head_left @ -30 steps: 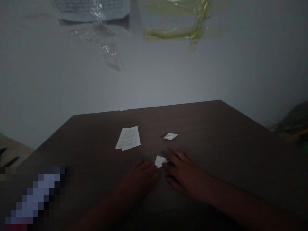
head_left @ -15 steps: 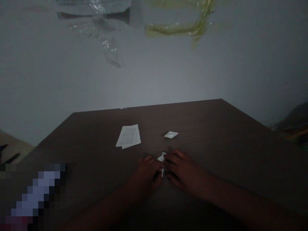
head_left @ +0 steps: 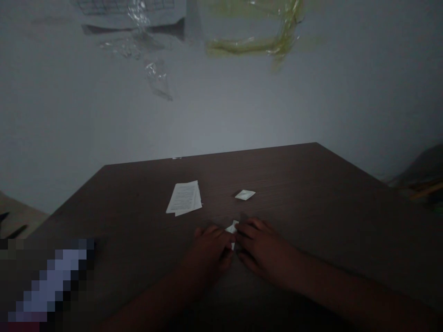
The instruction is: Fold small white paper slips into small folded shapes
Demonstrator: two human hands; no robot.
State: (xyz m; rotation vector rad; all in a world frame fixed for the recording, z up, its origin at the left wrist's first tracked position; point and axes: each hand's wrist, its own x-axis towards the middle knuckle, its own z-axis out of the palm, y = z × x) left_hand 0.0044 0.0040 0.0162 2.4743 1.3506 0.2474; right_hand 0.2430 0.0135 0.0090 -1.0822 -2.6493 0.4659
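Pinching a small folded paper between left hand and right hand, both closed on it; stack of papers lies forward-left of the grip, white packet forward.

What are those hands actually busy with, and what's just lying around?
In use:
left hand
right hand
small white paper, held between them

Lying about:
stack of printed sheets
small white packet
dark wooden table
plastic sheeting on the wall
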